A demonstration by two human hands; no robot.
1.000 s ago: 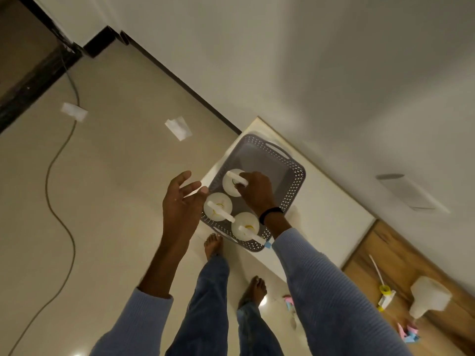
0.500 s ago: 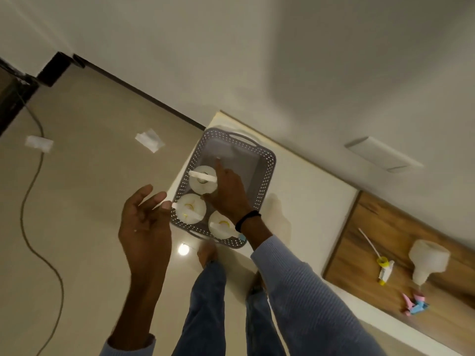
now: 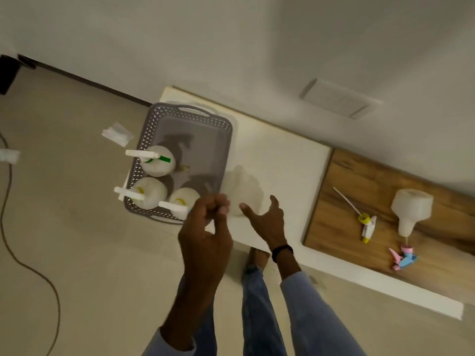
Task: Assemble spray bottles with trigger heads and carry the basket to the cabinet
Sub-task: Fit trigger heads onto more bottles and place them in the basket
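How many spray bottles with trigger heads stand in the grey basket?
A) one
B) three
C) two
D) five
B: three white bottles stand together at one end of the grey basket, each with a trigger head on top.

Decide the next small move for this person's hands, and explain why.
Probably reach the right hand toward the headless bottle on the wooden top. The three bottles in the basket already carry trigger heads; this one lies without one, a loose yellow-collared trigger head beside it. The right hand is open and free.
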